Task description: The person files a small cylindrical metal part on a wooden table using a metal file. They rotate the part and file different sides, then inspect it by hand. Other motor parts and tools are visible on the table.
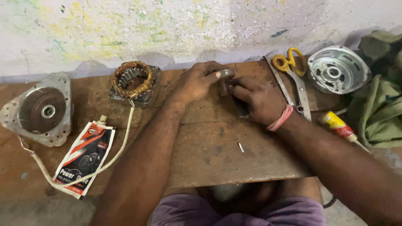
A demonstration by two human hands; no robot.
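Both hands meet at the far middle of the surface point(234, 159), close to the wall. The small metal ring point(226, 73) with a dark stub under it sits right between them, so neither hand has to reach.

Left hand point(197, 81): comes in from the lower left, forearm angled up and right. Its fingers point(211, 74) are curled shut around the ring from the left, thumb on the near side.

Right hand point(257, 98): comes in from the lower right, pink band at the wrist, knuckles up. Its fingers point(236, 83) are pinched in on the dark stub just below and right of the ring. Can't tell how firm the hold is; the fingertips are hidden.

The part's long axis looks roughly upright, ring on top, stub toward the surface; it's mostly covered, so that's only a guess.

Nearest other things:
- coil ring point(132, 79), left of the left hand
- flat metal strip point(279, 81) and yellow-handled scissors point(295, 73), just right of the right hand
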